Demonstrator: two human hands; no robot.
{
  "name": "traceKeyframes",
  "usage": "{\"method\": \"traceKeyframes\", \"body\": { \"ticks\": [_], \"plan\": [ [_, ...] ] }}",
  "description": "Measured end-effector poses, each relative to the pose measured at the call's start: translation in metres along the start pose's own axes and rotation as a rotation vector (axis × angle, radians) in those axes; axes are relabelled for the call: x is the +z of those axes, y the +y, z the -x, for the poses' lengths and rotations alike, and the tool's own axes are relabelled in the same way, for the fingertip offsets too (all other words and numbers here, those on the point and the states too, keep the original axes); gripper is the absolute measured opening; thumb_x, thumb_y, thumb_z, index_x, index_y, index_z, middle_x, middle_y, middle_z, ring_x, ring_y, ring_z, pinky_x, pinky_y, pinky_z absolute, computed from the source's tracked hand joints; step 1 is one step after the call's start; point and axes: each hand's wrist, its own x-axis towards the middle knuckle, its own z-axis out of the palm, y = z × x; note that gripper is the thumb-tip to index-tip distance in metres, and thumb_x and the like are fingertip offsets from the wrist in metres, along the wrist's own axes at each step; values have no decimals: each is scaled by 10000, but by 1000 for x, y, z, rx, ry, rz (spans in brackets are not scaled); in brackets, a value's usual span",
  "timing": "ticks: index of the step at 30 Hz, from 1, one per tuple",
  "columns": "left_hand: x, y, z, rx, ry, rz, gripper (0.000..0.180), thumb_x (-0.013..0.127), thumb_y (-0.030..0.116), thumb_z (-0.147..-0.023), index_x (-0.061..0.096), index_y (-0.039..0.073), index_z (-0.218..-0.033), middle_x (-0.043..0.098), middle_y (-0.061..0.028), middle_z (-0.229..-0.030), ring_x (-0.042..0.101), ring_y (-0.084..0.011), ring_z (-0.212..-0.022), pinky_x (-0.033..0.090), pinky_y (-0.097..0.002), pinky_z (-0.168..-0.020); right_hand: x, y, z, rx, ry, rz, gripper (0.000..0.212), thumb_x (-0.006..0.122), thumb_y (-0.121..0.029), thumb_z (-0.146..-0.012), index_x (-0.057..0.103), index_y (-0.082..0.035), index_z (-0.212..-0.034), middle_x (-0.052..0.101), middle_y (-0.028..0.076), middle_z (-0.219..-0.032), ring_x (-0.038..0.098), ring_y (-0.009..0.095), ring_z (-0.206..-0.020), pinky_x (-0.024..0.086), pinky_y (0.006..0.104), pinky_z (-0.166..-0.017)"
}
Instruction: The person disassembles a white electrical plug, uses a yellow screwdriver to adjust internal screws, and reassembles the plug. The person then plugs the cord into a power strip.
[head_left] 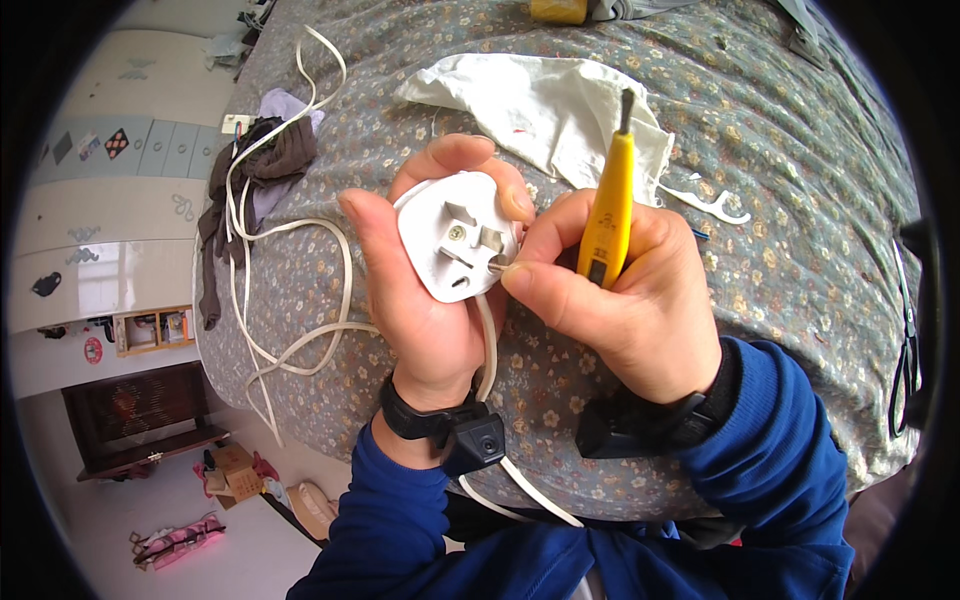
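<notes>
My left hand [420, 300] grips a white electrical plug [455, 248] with its open inner side facing up, metal terminals showing. A white flat cable [487, 340] runs from the plug down past my wrist. My right hand [620, 300] holds a yellow screwdriver [608, 220], its handle end pointing up and its tip down at the plug's right edge, touching a terminal. Both wrists carry black straps with small devices, and both sleeves are blue.
I work over a bed with a grey floral cover [800, 230]. A white cloth [540, 105] lies behind my hands. More white cable [300, 250] loops at the left beside dark clothing [262, 165]. A yellow object [558, 10] sits at the far edge. Floor and furniture lie lower left.
</notes>
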Motion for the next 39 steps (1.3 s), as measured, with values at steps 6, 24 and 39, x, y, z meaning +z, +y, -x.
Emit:
{"method": "traceKeyframes", "body": {
  "ticks": [6,24,39],
  "plan": [
    [-6,2,-4,-60,-29,153,724,285,676,-992,555,34,-1191,615,-101,-891,580,-189,-817,486,-301,-776,-3,-5,-1,25,11,20,112,744,-85,-843,655,-17,-846,609,-8,-699,525,56,-619,401,200,-575],
    [-7,0,-2,-9,-36,66,761,225,666,-1005,547,2,-1191,617,-110,-904,582,-163,-831,476,-251,-731,-3,-4,0,82,-39,37,109,755,-85,-841,661,-33,-859,609,-30,-731,524,43,-661,406,201,-604],
    [-5,1,-3,-3,9,35,751,228,647,-1015,547,-8,-1198,625,-113,-908,588,-164,-833,475,-251,-736,-2,-3,-1,37,-12,28,123,762,-92,-840,655,-32,-848,599,-33,-717,508,40,-647,392,196,-590]
  ]
}}
